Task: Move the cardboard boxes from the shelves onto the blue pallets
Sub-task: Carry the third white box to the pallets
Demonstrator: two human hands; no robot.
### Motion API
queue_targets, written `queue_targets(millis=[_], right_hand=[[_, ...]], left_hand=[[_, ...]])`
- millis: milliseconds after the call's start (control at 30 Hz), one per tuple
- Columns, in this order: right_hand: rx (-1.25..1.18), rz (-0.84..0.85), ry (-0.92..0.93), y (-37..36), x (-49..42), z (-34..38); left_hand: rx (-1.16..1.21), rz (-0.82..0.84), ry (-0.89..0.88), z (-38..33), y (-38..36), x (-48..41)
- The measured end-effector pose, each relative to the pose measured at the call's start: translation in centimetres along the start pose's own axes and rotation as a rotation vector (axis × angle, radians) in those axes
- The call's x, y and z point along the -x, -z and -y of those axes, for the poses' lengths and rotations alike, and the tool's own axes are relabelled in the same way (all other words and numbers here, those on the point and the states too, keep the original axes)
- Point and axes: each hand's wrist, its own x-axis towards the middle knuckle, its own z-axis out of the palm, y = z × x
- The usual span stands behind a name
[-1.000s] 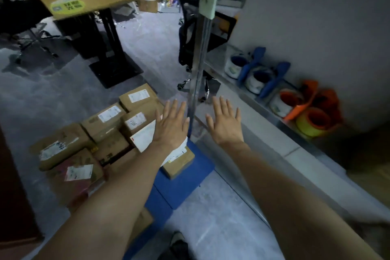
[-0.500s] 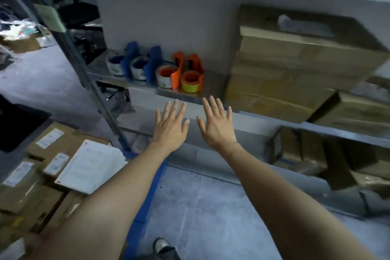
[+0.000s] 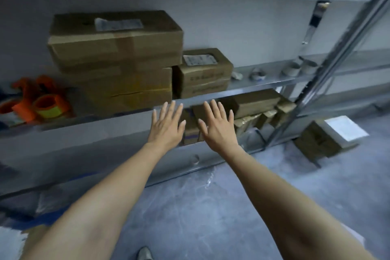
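Left hand (image 3: pixel 166 126) and right hand (image 3: pixel 218 127) found empty, fingers spread wide, side by side before the shelf edge (image 3: pixel 242 88). Cardboard boxes (image 3: pixel 135 63) noted stacked on the shelf just above, more beneath. Judged best gripped at opposite ends, topmost first, to avoid toppling.

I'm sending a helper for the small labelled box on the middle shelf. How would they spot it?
Find the metal shelf level with the orange tape rolls. A tall stack of big cardboard boxes stands there. The small box sits at its right side, lower than the stack, with a white label on top.
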Motion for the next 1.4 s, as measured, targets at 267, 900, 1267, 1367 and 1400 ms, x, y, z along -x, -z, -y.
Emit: queue_targets(millis=[267, 900, 1267, 1367, 1400], right_hand=[[0.031, -0.088, -0.362, 3.2, 4.2, -11.0], [0.105, -0.168, -1.045, 5.8, 13.0, -23.1], [0.101, -0.169, -1.228, 7.2, 17.1, -36.7], [0.112, -0.182, -1.240, 9.0, 17.8, -41.9], [0.117, -0.192, -1.238, 9.6, 18.1, -43.6]], left_hand=[[-0.024, 0.065, -0.320, -11.5, -3.1, -6.0], [-0.001, 0.194, -0.877, -28.8, -8.5, -13.9], [-0.026, 0.218, -0.949, -42.3, -14.3, -17.9], [-0.011, 0.199, -0.965, -47.1, -15.0, -19.4], [-0.012, 0.197, -0.965, -48.6, -15.2, -19.8]])
